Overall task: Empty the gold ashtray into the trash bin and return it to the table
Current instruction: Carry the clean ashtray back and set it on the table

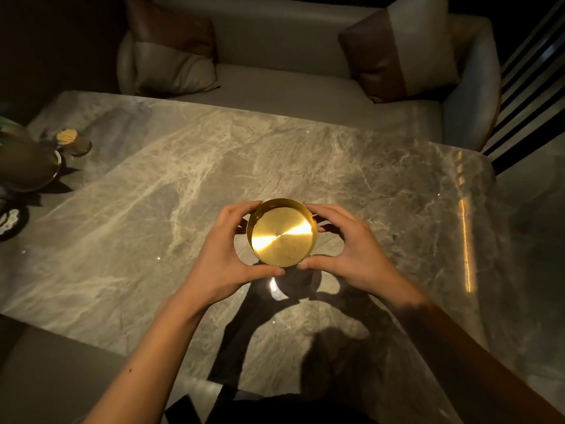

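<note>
Head view: both hands [226, 261] [351, 255] grip gold ashtray [282, 233], seemingly above table [122, 209]

The ashtray [282, 232] sits mid-table [153, 185], between left hand [226, 255] and right hand [351, 255]. A sofa [275, 56] stands behind the table, a cushion [174, 53] at each end.

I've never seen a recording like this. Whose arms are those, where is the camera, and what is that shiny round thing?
There is no machine here: a person wears a camera on the head, so the single picture looks down at their own arms. The left hand and right hand together hold a gold ashtray by its sides, above a marble table. Its inside looks bare. At the table's far left stand a few dim items, too dark to name. Behind the table is a sofa with cushions.
</note>
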